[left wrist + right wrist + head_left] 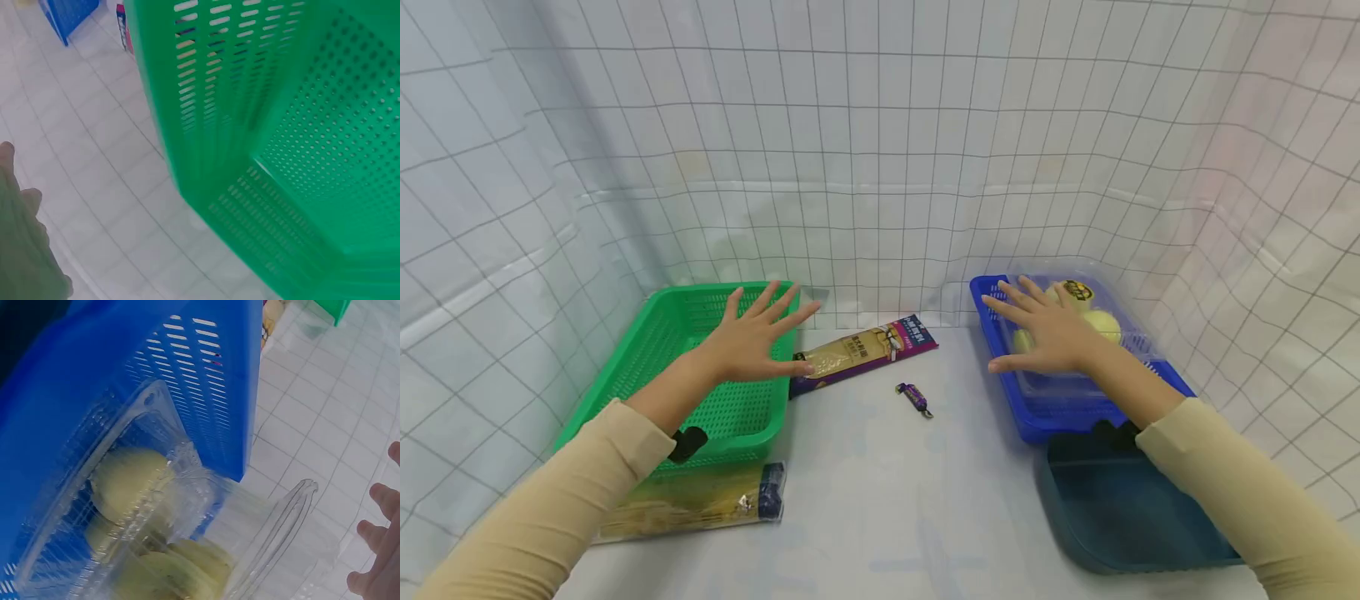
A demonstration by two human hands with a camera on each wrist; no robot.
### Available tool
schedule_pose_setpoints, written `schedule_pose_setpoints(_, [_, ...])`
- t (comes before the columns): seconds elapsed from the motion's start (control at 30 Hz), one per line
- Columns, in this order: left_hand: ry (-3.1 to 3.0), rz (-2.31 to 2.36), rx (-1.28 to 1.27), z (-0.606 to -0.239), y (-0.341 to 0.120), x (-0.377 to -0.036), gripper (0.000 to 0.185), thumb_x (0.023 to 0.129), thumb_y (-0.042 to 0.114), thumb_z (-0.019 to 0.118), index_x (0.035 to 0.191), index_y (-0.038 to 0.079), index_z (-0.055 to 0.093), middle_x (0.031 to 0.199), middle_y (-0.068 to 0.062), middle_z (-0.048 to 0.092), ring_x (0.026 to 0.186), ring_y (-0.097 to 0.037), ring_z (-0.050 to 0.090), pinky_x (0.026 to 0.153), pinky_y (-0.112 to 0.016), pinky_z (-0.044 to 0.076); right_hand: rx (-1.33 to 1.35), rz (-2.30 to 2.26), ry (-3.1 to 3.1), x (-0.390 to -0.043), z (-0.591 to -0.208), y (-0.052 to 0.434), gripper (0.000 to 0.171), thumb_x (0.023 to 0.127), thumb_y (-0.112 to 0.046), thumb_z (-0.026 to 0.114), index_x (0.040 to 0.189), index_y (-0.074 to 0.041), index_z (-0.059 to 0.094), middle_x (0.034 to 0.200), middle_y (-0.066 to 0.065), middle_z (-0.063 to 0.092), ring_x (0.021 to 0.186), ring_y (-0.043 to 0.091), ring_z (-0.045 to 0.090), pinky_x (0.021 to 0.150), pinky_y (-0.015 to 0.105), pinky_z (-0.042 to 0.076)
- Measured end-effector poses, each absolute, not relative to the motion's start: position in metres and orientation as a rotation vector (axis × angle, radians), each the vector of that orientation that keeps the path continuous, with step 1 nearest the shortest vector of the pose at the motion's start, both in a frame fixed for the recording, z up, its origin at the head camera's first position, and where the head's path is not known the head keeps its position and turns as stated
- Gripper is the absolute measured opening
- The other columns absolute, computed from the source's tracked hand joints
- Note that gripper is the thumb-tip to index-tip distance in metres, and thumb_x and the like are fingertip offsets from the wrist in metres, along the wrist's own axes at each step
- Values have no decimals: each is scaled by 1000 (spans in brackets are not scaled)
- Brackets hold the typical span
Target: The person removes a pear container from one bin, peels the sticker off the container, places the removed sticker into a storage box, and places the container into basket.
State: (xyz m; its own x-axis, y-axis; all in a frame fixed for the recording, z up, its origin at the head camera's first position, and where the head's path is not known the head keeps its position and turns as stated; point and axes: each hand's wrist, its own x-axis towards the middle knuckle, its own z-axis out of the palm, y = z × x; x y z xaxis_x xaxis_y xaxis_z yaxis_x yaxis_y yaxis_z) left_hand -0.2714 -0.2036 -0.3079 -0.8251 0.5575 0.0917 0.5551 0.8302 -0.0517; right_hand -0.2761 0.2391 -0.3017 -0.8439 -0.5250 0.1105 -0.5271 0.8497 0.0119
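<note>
The left hand (754, 337), near the green basket (745, 417) at middle left, and the right hand (1049, 329), near the clear box (156, 512) at middle right, were spread wide and empty, so this seemed a rest, and grabbing would need reaching down.

candy (916, 399) interrupts the passage between the baskets (730, 451).

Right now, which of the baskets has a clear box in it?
The blue basket, on the right: it bears the clear box, with pale, rounded pieces inside. The green basket and teal bin show none.
</note>
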Motion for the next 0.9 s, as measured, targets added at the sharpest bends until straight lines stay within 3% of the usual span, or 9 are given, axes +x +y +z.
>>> schedule_pose_setpoints(0.2, [-2753, -13, -1058, -305, -167, -266, 91, 83, 71, 56, 156, 27, 23, 163, -8, 7, 148, -31, -4, 108, -66, -9, 784, 151, -2840, -264, -304, 255, 96, 80, -69, 62, 155, -19, 28, 160, 14, 19, 146, 39, 9, 107, 71, 3])
schedule_pose_setpoints(0.47, [-2727, -96, -1134, -305, -122, -279, 86, 87, 68, 53, 156, 28, 22, 163, -3, 4, 148, -26, -6, 109, -64, -9, 690, 431, -2653, -242, -313, 278, 84, 83, -53, 71, 149, -12, 40, 152, 18, 36, 139, 42, 27, 101, 72, 19])
schedule_pose_setpoints(0.9, [-2805, -290, -1226, -317, -60, -306, 82, 91, 65, 49, 157, 29, 17, 163, -3, 5, 148, -26, -3, 112, -63, -1, 525, 664, -2335, -214, -334, 319, 50, 81, -23, 75, 123, 1, 63, 125, 23, 59, 119, 45, 48, 95, 65, 34])
